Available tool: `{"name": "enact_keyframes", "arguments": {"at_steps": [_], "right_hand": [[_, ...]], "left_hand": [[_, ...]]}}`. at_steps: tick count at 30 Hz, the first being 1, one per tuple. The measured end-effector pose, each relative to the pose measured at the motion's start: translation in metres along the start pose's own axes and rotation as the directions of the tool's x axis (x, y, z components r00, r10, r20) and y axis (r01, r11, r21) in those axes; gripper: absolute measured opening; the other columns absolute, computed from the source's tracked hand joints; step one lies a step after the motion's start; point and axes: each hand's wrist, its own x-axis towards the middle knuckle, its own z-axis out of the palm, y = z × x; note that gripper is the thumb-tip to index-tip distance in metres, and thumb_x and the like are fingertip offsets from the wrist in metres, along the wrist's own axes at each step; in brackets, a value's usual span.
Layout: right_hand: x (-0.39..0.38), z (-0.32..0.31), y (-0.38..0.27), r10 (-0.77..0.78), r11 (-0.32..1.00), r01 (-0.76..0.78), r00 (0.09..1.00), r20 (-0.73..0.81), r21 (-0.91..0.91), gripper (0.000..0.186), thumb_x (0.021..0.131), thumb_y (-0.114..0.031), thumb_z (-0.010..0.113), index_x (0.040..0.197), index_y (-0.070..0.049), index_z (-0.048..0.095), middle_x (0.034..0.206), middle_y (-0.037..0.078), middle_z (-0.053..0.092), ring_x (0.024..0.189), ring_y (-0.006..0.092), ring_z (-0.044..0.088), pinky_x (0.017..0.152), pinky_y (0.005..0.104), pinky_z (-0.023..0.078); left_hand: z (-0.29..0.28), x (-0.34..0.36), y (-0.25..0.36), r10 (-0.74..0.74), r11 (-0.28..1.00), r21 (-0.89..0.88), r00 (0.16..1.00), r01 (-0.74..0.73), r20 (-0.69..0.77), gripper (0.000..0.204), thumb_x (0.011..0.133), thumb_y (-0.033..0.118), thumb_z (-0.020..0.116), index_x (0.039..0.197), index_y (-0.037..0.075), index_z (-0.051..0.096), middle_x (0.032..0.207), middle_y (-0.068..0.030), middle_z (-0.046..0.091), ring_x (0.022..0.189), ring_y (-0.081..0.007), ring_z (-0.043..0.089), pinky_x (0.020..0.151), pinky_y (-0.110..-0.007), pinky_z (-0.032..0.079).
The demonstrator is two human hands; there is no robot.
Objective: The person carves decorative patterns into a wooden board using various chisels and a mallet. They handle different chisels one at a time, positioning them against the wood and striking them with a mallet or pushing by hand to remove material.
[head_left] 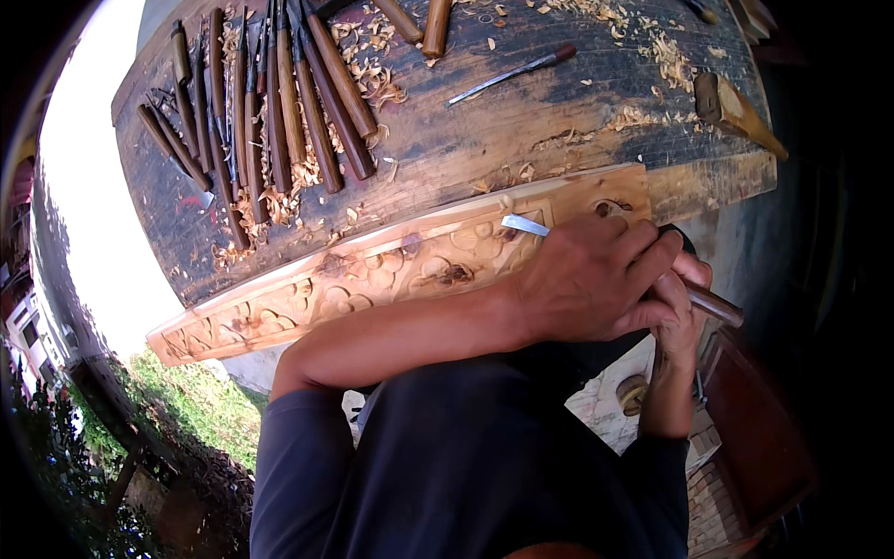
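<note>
Both my hands are closed around one wood-carving chisel (pixel 715 305), whose brown handle juts out at the right. Its flat steel blade emerges past the left hand and lies over the carved board's raised border. My left hand (pixel 587 275) is wrapped round the front part of the tool, with its forearm across the near edge of the board. Behind it, partly covered, my right hand (pixel 684 307) grips the handle. The long pale carved board (pixel 372 273) bears flower and leaf relief, a framed border and dark knots. Fingers on the tool's far side are hidden.
Several wooden-handled carving tools (pixel 279 121) lie in a row on the worn workbench (pixel 447 140) at upper left. Curled shavings (pixel 643 37) are scattered about. A thin brush-like tool (pixel 512 73) lies mid-bench, and a wooden mallet (pixel 740 114) at the right edge.
</note>
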Motion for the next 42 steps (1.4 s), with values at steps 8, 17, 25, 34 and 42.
{"name": "enact_keyframes", "arguments": {"at_steps": [8,17,25,34,42], "right_hand": [[0.025,-0.007,-0.018,0.034,0.999,-0.031,0.956,0.293,-0.016,0.025,0.098,-0.017,0.07,0.108,0.005,0.075,0.093,0.008,0.07,0.086,0.0142,0.062,0.078,0.0323,0.048],[0.029,0.001,-0.014,-0.041,0.999,0.041,0.969,0.245,0.005,0.024,0.097,-0.018,0.07,0.102,0.005,0.074,0.086,0.011,0.073,0.079,0.0189,0.07,0.075,0.0333,0.054],[0.042,0.016,-0.016,-0.136,0.985,0.158,0.956,0.261,-0.065,0.025,0.094,-0.02,0.072,0.096,0.004,0.077,0.076,0.01,0.075,0.07,0.0176,0.072,0.066,0.032,0.054],[0.038,-0.016,-0.011,-0.087,0.995,0.098,0.961,0.261,-0.028,0.026,0.092,-0.02,0.073,0.101,0.004,0.076,0.084,0.009,0.069,0.074,0.0149,0.061,0.068,0.0324,0.046],[0.061,0.004,-0.042,-0.155,0.981,0.186,0.929,0.336,-0.059,0.026,0.098,-0.018,0.065,0.092,0.006,0.075,0.072,0.011,0.075,0.063,0.0194,0.073,0.062,0.0305,0.054]], "left_hand": [[-0.026,-0.004,-0.01,0.016,0.999,-0.045,0.986,-0.009,0.165,0.085,0.085,0.062,0.079,0.145,0.004,0.06,0.098,-0.004,0.061,0.076,-0.0237,0.068,0.064,-0.035,0.055],[-0.019,-0.004,-0.009,-0.056,0.996,-0.067,0.989,0.065,0.134,0.088,0.082,0.065,0.08,0.146,0.009,0.058,0.098,-0.0014,0.06,0.072,-0.0212,0.069,0.061,-0.034,0.055],[-0.02,-0.009,-0.011,-0.084,0.995,0.061,0.995,0.081,0.055,0.083,0.083,0.067,0.078,0.141,0.008,0.064,0.101,-0.0023,0.063,0.072,-0.0193,0.07,0.058,-0.033,0.054],[-0.023,0.001,-0.01,0.005,0.999,-0.054,0.991,0.002,0.13,0.089,0.082,0.062,0.081,0.149,0.007,0.06,0.099,-0.0025,0.064,0.077,-0.022,0.068,0.065,-0.034,0.055],[-0.026,0.003,-0.013,-0.042,0.994,-0.097,0.995,0.052,0.095,0.093,0.079,0.057,0.086,0.153,0.008,0.058,0.099,-0.004,0.064,0.082,-0.0245,0.069,0.068,-0.036,0.055]]}}
